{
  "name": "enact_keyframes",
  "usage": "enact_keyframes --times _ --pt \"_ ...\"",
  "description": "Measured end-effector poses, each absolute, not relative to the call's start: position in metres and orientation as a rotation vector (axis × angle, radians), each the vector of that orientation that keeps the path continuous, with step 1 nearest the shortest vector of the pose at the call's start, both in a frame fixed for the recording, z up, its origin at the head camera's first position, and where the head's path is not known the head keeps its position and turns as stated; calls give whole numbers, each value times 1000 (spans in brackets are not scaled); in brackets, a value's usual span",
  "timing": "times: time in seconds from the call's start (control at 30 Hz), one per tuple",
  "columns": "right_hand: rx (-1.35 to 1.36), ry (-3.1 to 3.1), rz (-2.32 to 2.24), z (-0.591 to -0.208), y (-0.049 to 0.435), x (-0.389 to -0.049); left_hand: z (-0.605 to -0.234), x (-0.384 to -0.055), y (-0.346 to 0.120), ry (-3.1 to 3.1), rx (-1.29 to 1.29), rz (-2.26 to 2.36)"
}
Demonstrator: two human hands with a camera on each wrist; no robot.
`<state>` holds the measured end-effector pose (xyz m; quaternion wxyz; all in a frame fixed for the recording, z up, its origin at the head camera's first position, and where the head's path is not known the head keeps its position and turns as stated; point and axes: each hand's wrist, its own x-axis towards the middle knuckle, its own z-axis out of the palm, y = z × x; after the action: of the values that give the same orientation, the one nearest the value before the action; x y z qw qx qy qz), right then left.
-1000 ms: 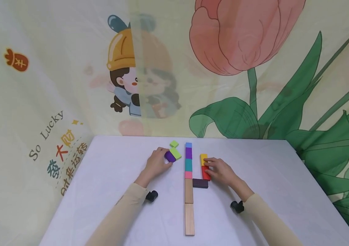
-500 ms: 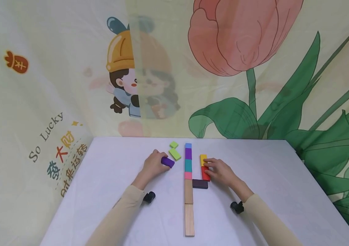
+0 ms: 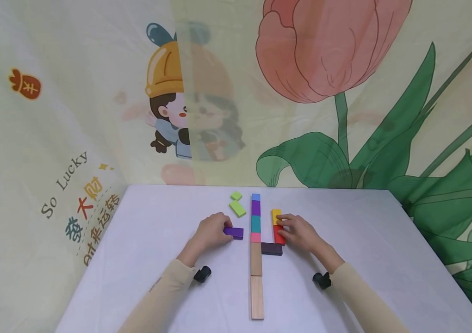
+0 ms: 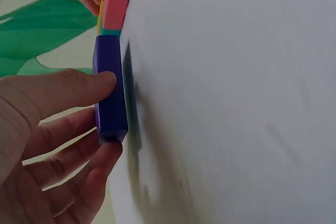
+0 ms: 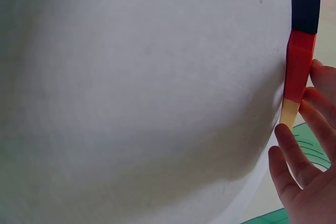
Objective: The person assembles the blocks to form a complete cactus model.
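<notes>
My left hand (image 3: 210, 232) pinches a purple block (image 3: 236, 233) by its end, left of a straight row of blocks. Seen from the left wrist, the thumb lies across this purple block (image 4: 110, 106) and a shadow falls on the cloth beside it. My right hand (image 3: 302, 233) rests its fingertips on a yellow block (image 3: 275, 214) and a red block (image 3: 278, 235), which lie end to end. In the right wrist view the fingers look loosely bent along the red block (image 5: 300, 64). A dark block (image 3: 271, 249) joins the red one to the row.
The row runs from a light blue block (image 3: 255, 197) through purple, a teal block (image 3: 255, 224) and a pink block (image 3: 255, 237) to two plain wooden blocks (image 3: 256, 259). Two lime green blocks (image 3: 238, 208) lie back left on the white table (image 3: 169, 203).
My left hand has drawn the purple block away from the lime green ones, toward me, and turned it sideways to point at the row. The right hand stays put.
</notes>
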<state>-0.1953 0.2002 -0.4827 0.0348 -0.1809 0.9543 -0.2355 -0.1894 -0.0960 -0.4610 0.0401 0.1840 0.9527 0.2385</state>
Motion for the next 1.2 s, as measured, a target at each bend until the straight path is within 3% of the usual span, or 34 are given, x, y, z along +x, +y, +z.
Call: enact_keyframes --times 0.93,1.2 --pt "-522 2946 -706 -481 198 -194 -465 -188 -78 2883 615 773" --pt "-500 2924 -712 -483 198 -195 -464 -206 -78 2975 305 891"
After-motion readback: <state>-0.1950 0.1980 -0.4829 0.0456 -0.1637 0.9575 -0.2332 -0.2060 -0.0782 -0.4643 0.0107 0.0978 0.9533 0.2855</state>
